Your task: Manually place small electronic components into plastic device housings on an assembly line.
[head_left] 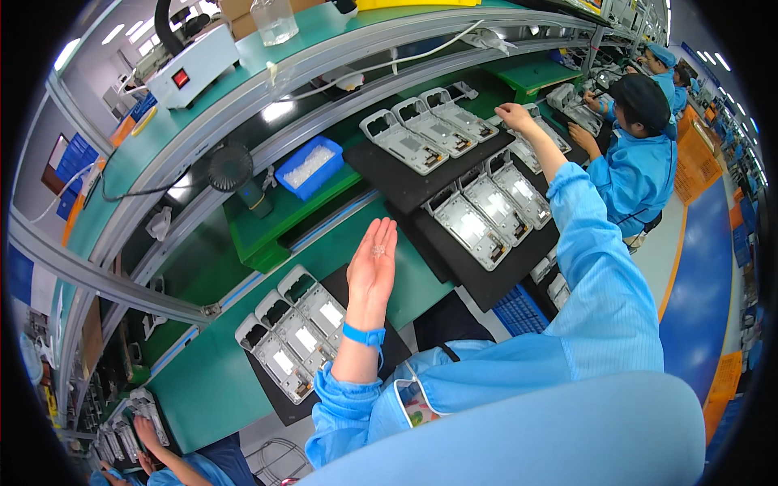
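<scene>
My left hand [374, 257] is held palm up with its fingers stretched out, and several tiny clear pieces [377, 251] lie on the palm. A blue strap [364, 334] circles that wrist. My right hand [514, 116] reaches far forward, its fingers bent together beside the right end of a row of grey device housings [403, 139]. Whatever its fingertips hold is too small to make out. Nearer me, more grey housings [468, 226] stand in a row on a black mat [433, 243]. Another row of housings [279, 360] with white rectangles lies below my left hand.
A blue bin [284, 180] of small clear parts stands on a green ledge, with a small fan [232, 168] to its left. A metal-framed shelf [300, 74] runs above the bench. A co-worker [636, 154] sits at the right; another person's hand [148, 435] shows at lower left.
</scene>
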Available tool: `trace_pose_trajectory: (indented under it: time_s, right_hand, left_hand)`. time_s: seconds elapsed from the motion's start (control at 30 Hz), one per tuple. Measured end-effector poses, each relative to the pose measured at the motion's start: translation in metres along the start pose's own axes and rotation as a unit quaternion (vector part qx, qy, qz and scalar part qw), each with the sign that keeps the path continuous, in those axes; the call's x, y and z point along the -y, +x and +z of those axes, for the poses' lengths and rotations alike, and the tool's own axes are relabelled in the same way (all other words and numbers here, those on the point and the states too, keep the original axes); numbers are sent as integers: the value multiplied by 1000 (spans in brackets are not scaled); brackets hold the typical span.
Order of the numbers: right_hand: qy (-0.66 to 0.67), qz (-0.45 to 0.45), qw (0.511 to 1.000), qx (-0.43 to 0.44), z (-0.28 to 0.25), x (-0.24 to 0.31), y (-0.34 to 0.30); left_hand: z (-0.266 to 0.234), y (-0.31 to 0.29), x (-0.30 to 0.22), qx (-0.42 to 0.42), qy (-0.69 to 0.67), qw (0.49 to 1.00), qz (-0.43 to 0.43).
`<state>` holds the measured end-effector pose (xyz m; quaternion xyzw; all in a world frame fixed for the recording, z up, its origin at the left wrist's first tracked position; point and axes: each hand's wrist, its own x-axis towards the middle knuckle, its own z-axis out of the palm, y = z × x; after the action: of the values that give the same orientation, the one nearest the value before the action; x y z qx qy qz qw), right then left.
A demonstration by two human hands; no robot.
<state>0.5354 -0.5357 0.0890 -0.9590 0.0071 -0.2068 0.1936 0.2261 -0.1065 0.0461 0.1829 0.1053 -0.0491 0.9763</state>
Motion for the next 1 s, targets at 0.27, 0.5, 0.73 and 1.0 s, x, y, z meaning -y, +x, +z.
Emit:
trace_pose_trajectory:
  time_s: [0.27, 0.5, 0.73, 1.0]
  right_hand:
    - [410, 200, 820, 345, 31, 57, 23]
    - [412, 126, 872, 232, 13, 56, 27]
    - [385, 56, 905, 173, -25, 52, 15]
    - [477, 63, 849, 220, -104, 40, -76]
  left_hand:
    - [8, 67, 1, -61, 41, 995, 72]
    - [25, 75, -2, -23, 69, 995, 67]
    - [29, 54, -4, 13, 33, 998, 56]
    - [8, -93, -16, 91, -17, 994, 52]
